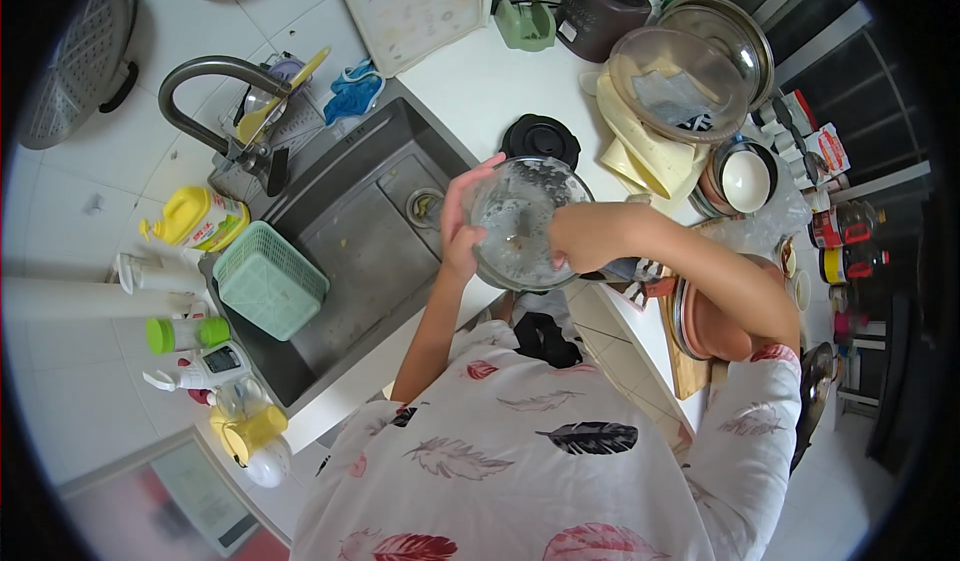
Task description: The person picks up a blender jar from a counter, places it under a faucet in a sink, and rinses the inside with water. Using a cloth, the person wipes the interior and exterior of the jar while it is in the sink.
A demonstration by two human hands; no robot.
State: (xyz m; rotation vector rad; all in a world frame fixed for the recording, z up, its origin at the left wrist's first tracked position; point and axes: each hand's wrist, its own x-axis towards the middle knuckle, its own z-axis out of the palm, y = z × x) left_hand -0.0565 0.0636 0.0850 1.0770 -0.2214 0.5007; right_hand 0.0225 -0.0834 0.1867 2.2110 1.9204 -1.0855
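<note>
A clear glass bowl (517,242), wet and foamy inside, is tilted over the counter's front edge at the right of the sink. My left hand (463,223) grips its left side, thumb near the rim and fingers behind the glass. Reaching in from the right, my right hand (589,237) is at the bowl's right side with its fingers curled; whether it holds anything is hidden. Just behind the bowl lies a round black lid (540,139) on the white counter (480,85).
Left of the bowl is a grey sink (360,253) with a faucet (217,73) and a green plastic basket (270,280). Yellow rubber gloves (652,160), a plastic bowl (622,85) and stacked bowls (746,182) stand right. Bottles line the sink's left side.
</note>
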